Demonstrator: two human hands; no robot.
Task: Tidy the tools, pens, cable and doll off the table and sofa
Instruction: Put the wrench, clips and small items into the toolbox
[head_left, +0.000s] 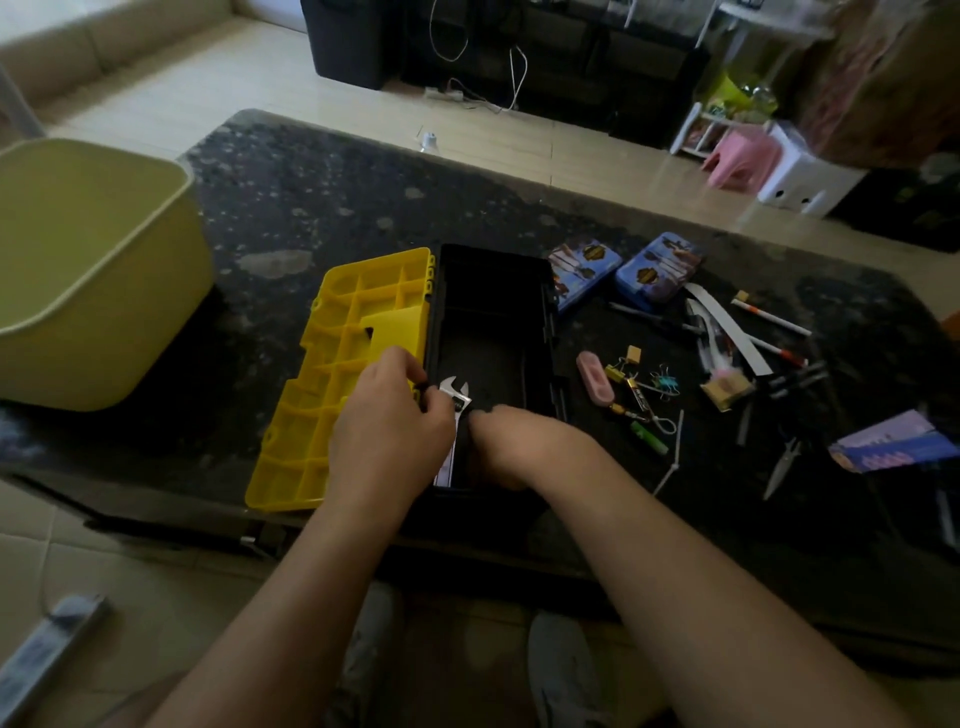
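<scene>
A dark stone table (322, 197) fills a tiled living room. At far left stands a yellow-green bin (93, 270). Next lies an open toolbox, its yellow lid (353, 332) flopped left of the black tray (493, 312). The left hand (387, 426) pinches a wrench (455, 391) just below its head, over the tray's near left corner. The wrench points away from the person, in line with the tray's length, so it can likely drop straight in. The right hand (519, 441) dips into the tray's near end, just beside the left. Its fingertips are hidden, so I cannot tell whether it grips anything. Pens (769, 317) and snips (784, 462) lie scattered to the right, nearer the right hand.
</scene>
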